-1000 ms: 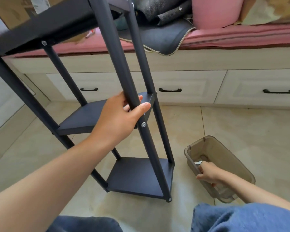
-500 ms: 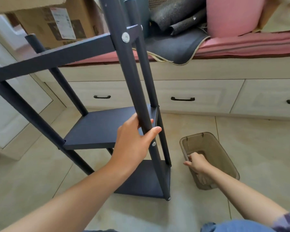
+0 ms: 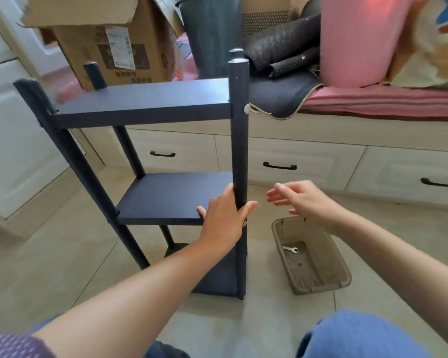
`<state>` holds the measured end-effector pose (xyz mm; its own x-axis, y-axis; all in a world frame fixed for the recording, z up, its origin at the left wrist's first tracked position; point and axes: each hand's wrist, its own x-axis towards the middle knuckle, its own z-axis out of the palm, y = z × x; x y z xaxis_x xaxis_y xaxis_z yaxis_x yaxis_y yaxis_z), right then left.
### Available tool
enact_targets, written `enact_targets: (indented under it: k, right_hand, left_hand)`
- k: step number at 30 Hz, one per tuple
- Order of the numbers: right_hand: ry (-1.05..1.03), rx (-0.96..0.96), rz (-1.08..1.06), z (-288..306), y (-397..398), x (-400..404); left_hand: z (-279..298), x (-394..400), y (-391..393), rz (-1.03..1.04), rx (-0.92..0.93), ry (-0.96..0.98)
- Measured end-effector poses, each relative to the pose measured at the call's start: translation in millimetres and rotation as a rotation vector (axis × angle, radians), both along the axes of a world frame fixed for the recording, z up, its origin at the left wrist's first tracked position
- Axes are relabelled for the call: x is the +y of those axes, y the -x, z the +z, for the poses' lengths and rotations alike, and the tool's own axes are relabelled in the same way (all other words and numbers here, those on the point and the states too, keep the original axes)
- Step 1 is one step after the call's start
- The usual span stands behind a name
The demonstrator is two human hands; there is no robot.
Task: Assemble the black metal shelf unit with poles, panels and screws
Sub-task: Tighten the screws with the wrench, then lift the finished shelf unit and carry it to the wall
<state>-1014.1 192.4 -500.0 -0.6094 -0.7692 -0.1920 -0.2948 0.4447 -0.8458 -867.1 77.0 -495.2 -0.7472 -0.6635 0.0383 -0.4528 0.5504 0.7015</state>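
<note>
- A black shelf unit (image 3: pixel 150 104) stands upright on the tiled floor (image 3: pixel 62 254), three panels fixed between its poles, before a row of white drawers (image 3: pixel 295 161).
- The left hand (image 3: pixel 224 218), arm outstretched, grips the near right pole (image 3: pixel 239 151) beside the middle panel (image 3: pixel 171 197), thumb on one side and fingers on the other.
- The right hand (image 3: pixel 300 200) hovers just right of that pole, fingers loosely spread (holding nothing).
- Below it, a brown bin (image 3: pixel 313 257) holds a small wrench (image 3: pixel 290 249).
</note>
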Motion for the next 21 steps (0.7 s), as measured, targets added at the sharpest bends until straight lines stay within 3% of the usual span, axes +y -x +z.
enact_targets:
  k: [4, 8, 10, 14, 21]
  right_hand:
    - [0.168, -0.211, -0.017, 83.8, -29.2, 2.1]
    - [0.102, -0.262, -0.017, 123.1, -59.8, 1.1]
    - [0.085, -0.191, 0.033, 128.7, -78.6, 1.5]
    - [0.102, 0.151, -0.009, 122.5, -105.4, -13.8]
    - [0.202, 0.139, -0.139, 114.8, -100.3, -33.5]
  left_hand:
    - [8.8, 3.8, 1.8, 0.006, -0.098, -0.017]
    - [16.3, 6.0, -5.1, -0.048, -0.195, -0.052]
    - [18.1, 3.1, -11.2, -0.121, -0.227, -0.083]
    - [21.5, -0.2, -25.8, -0.259, -0.151, -0.113]
    - [50.8, -44.4, -66.3, -0.143, -0.178, -0.419]
